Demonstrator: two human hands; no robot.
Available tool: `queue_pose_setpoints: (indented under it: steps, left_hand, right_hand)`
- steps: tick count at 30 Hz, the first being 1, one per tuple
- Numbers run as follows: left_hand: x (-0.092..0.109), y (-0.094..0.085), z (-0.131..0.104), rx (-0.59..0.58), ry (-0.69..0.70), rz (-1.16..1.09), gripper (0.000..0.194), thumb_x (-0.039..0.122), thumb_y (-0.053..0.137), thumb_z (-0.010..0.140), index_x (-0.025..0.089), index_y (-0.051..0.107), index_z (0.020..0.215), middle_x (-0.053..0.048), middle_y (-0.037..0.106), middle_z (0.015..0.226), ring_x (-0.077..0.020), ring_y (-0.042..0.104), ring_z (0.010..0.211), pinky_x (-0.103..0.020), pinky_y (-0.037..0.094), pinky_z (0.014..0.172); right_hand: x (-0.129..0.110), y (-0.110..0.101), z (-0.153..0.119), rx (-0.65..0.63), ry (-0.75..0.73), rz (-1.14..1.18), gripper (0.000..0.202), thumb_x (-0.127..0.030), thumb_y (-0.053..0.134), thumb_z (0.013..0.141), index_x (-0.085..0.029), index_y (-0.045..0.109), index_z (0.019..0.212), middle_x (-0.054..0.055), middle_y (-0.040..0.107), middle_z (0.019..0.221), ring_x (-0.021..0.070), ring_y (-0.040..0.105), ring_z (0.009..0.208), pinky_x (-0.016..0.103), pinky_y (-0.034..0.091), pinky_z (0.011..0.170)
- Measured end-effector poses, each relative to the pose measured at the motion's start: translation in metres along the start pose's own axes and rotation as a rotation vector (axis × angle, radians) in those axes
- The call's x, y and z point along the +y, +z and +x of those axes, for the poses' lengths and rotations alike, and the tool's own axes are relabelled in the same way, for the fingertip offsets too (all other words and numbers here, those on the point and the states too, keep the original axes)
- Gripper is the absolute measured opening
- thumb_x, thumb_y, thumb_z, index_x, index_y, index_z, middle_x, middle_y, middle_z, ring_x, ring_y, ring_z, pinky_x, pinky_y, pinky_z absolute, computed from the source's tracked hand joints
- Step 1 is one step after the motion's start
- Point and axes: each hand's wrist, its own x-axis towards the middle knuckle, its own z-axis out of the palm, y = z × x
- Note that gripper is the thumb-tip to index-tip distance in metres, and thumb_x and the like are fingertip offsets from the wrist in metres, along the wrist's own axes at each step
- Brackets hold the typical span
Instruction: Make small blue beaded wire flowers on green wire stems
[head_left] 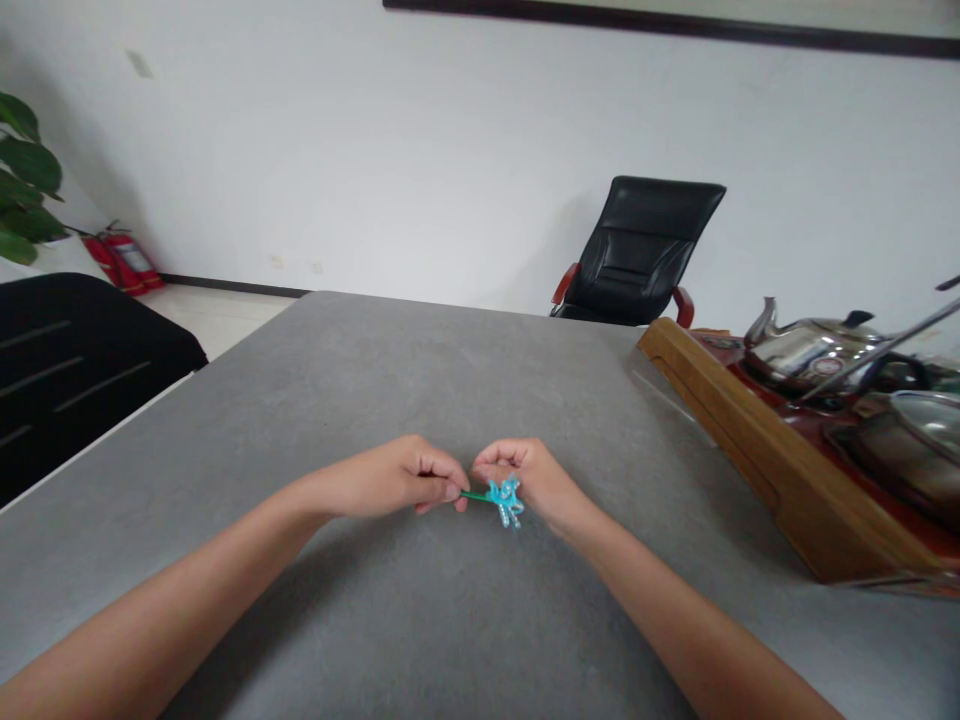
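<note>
Grey table (420,370) is spreading wide, faintly mottled; wood-sided tray (750,440) is resting slantwise at right.

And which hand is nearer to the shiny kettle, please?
Right. The right hand, beside the blue flower, lies left of the kettle; the left hand, pinching the green stem, is farther left.

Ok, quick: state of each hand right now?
Left hand: closed on the green stem.
Right hand: fingers curled beside the blue flower; whether it grips anything can't be told.
</note>
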Motion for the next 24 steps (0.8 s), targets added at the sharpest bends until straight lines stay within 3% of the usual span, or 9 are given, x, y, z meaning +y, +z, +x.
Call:
queue_pose_setpoints:
  steps: [5, 12, 16, 21, 24]
  left_hand:
    - [0.004, 0.005, -0.002, -0.065, -0.051, 0.164, 0.025, 0.025, 0.044, 0.09, 0.015, 0.067, 0.091, 0.005, 0.044, 0.057, -0.008, 0.04, 0.052, -0.017, 0.029, 0.049]
    - [0.008, 0.006, 0.001, -0.056, -0.062, 0.281, 0.024, 0.018, 0.044, 0.087, 0.014, 0.068, 0.086, 0.005, 0.045, 0.056, -0.0073, 0.04, 0.051, -0.016, 0.028, 0.049]
    - [0.005, 0.008, 0.003, -0.012, -0.073, 0.316, 0.024, 0.016, 0.044, 0.085, 0.014, 0.067, 0.079, 0.004, 0.05, 0.059, -0.0075, 0.041, 0.054, -0.016, 0.029, 0.052]
    - [-0.001, 0.01, 0.006, 0.105, -0.112, 0.344, 0.026, 0.019, 0.043, 0.083, 0.015, 0.065, 0.071, 0.004, 0.047, 0.055, -0.0085, 0.038, 0.052, -0.017, 0.026, 0.049]
    - [-0.004, 0.009, 0.008, 0.178, -0.133, 0.344, 0.026, 0.019, 0.042, 0.083, 0.015, 0.064, 0.068, 0.004, 0.046, 0.054, -0.0089, 0.038, 0.05, -0.018, 0.026, 0.048]
  right_hand:
    - [0.001, -0.003, 0.001, -0.004, -0.088, -0.137, 0.024, -0.038, 0.065, 0.069, -0.014, 0.065, 0.068, -0.005, 0.042, 0.051, 0.0081, 0.032, 0.049, 0.023, 0.025, 0.05]
    - [-0.005, -0.001, -0.004, 0.01, -0.146, -0.216, 0.02, -0.034, 0.061, 0.074, -0.015, 0.064, 0.069, -0.006, 0.038, 0.052, 0.0085, 0.029, 0.05, 0.023, 0.023, 0.049]
    - [-0.014, 0.003, -0.008, 0.026, -0.151, -0.238, 0.02, -0.033, 0.059, 0.076, -0.015, 0.063, 0.07, -0.006, 0.035, 0.051, 0.0081, 0.028, 0.048, 0.022, 0.02, 0.046]
    - [-0.021, 0.005, -0.015, 0.084, -0.184, -0.342, 0.018, -0.03, 0.057, 0.08, -0.016, 0.065, 0.072, -0.007, 0.03, 0.049, 0.0082, 0.029, 0.046, 0.022, 0.02, 0.045]
    - [-0.025, 0.006, -0.02, 0.148, -0.266, -0.493, 0.015, -0.027, 0.057, 0.082, -0.019, 0.067, 0.073, -0.006, 0.038, 0.049, 0.0091, 0.035, 0.048, 0.023, 0.024, 0.048]
